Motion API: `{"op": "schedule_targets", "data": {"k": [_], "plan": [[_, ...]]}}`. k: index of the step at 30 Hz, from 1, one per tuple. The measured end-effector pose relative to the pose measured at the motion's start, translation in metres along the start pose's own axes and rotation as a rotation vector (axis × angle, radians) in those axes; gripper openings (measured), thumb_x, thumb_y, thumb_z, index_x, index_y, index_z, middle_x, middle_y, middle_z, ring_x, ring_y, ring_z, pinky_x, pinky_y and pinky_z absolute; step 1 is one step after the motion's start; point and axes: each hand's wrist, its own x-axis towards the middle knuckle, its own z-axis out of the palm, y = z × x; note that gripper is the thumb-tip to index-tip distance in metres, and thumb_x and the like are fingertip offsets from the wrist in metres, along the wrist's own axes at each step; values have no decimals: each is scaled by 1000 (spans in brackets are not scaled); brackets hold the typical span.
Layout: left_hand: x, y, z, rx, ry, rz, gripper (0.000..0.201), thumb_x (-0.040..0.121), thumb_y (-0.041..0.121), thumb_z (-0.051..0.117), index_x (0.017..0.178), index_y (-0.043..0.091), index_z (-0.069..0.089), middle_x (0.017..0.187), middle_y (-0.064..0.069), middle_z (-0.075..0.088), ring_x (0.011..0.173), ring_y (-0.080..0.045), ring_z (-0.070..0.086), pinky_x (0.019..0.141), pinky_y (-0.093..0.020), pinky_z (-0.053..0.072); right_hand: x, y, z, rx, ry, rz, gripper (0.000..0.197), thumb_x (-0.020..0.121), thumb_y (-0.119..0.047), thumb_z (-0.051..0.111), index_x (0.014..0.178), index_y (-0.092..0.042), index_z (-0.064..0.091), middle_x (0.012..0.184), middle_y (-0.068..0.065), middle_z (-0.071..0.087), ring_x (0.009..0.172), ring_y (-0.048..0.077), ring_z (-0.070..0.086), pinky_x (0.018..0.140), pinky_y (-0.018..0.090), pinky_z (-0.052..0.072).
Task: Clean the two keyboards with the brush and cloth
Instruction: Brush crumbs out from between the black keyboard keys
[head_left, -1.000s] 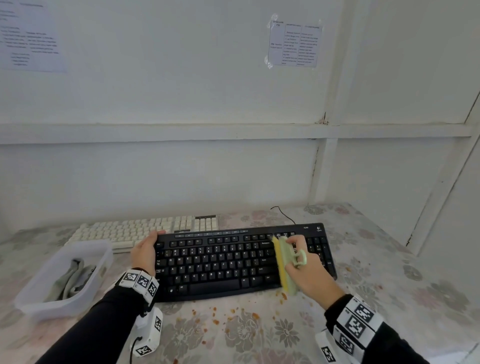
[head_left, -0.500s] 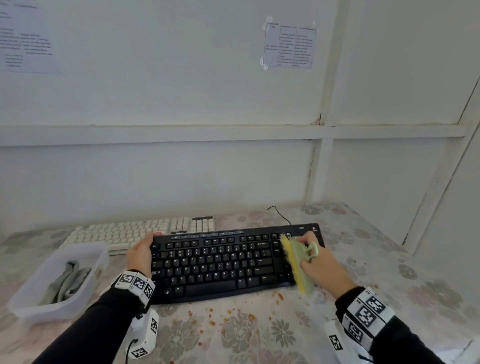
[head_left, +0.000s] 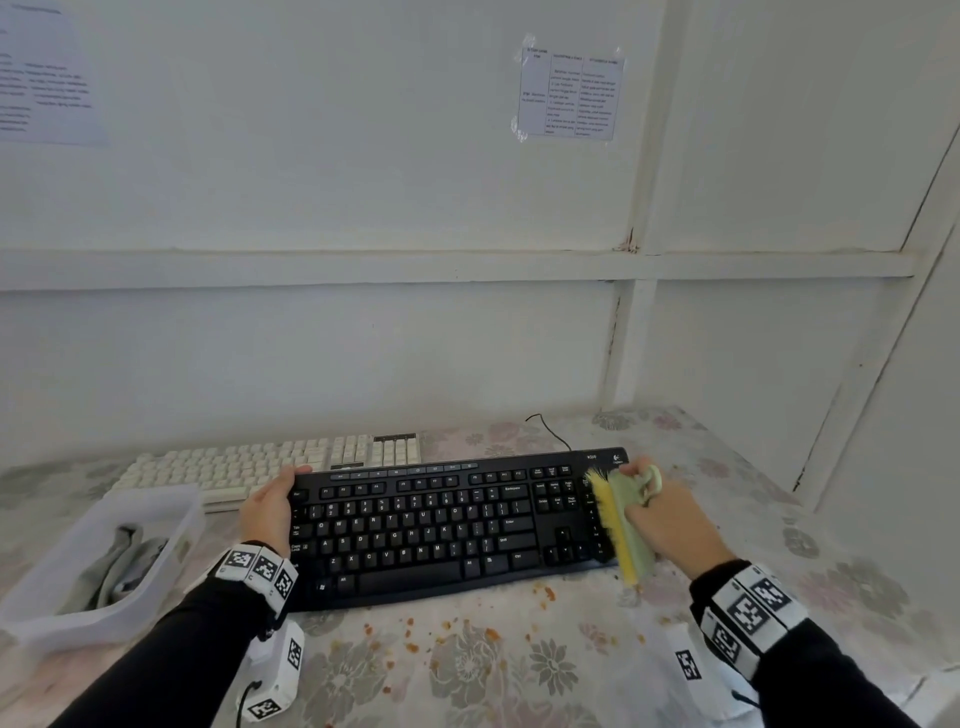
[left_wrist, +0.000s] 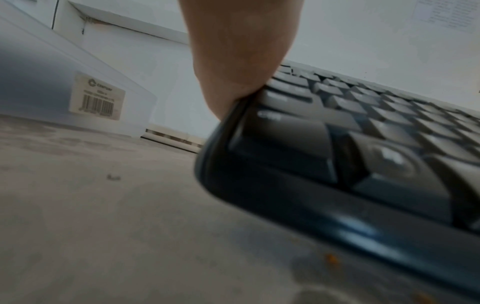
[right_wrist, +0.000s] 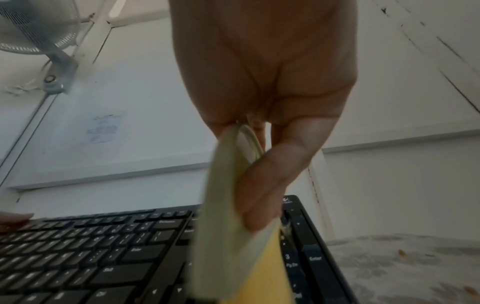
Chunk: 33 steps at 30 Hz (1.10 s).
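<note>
Our right hand (head_left: 670, 519) grips the brush (head_left: 621, 525) at the black keyboard's (head_left: 441, 525) three o'clock end; our left hand (head_left: 270, 506) clasps its nine o'clock edge.

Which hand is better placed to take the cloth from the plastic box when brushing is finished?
Left. The left hand only steadies the black keyboard's left end, right beside the box holding the cloth. The right hand is at the far end and holds the brush.

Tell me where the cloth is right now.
In the head view the grey cloth lies inside the clear plastic bin at the table's left edge, in front of the white keyboard and left of the left hand.
</note>
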Motion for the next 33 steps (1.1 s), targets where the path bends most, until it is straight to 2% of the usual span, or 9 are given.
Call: {"op": "schedule_targets", "data": {"k": [5, 8, 13, 16, 19, 21, 25, 30, 33], "plan": [[-3, 0, 3, 13, -22, -6, 26, 95, 37, 50, 89, 21, 71, 84, -10, 63, 75, -29, 58, 73, -39, 49, -1, 4, -14, 87, 36, 85, 14, 93, -8, 41, 103, -15, 47, 68, 7, 56, 53, 19, 54, 41, 24, 48], [-3, 0, 2, 15, -5, -12, 26, 94, 37, 51, 87, 22, 71, 85, -10, 64, 73, -28, 59, 73, -39, 50, 6, 6, -15, 136, 199, -83, 31, 91, -4, 44, 115, -22, 40, 59, 5, 52, 42, 13, 43, 37, 16, 36], [6, -1, -3, 12, -11, -61, 30, 93, 43, 52, 88, 22, 73, 91, -12, 67, 82, -31, 63, 86, -50, 51, 7, 6, -12, 22, 44, 18, 30, 89, -1, 44, 108, -24, 45, 70, -5, 51, 57, 7, 47, 46, 13, 36], [9, -3, -5, -3, -13, -97, 32, 92, 40, 50, 103, 19, 72, 99, -13, 67, 89, -32, 63, 89, -53, 50, 5, 6, -20, -37, -77, 127, 24, 89, -1, 42, 104, -20, 46, 76, -3, 50, 65, 10, 48, 50, 17, 34], [9, -3, -2, 37, -2, -129, 30, 94, 35, 46, 98, 22, 72, 99, -14, 66, 90, -33, 62, 91, -55, 49, 10, 0, -28, -33, -43, 157, 18, 92, -5, 40, 106, -10, 51, 75, 3, 53, 66, 15, 52, 53, 20, 39], [7, -2, 0, 82, -10, -154, 30, 96, 32, 42, 92, 22, 70, 94, -12, 66, 83, -31, 61, 85, -49, 50, 14, -2, -28, 21, 24, 120, 22, 92, -7, 40, 111, -16, 47, 76, 6, 57, 61, 18, 55, 50, 23, 45], [7, -2, -4, 135, -24, -203, 25, 93, 30, 46, 93, 21, 70, 95, -11, 67, 86, -30, 63, 84, -47, 52, 17, 2, -18, -19, -11, 73, 32, 90, -3, 43, 118, -19, 46, 74, 1, 55, 56, 11, 48, 46, 16, 37], [71, -33, -31, 237, -28, -199, 23, 78, 33, 64, 97, 24, 72, 119, -16, 63, 108, -36, 60, 91, -55, 49, 14, 6, -22, -39, -104, 173, 29, 89, -2, 41, 111, -17, 52, 81, -1, 52, 69, 13, 54, 54, 21, 43], [137, -66, -58, 316, -25, -171, 50, 56, 49, 72, 102, 28, 71, 122, -10, 63, 111, -32, 60, 94, -53, 47, 15, 2, -29, -28, -88, 177, 26, 88, -2, 42, 107, -17, 51, 81, 2, 55, 68, 15, 56, 53, 23, 46]]}}
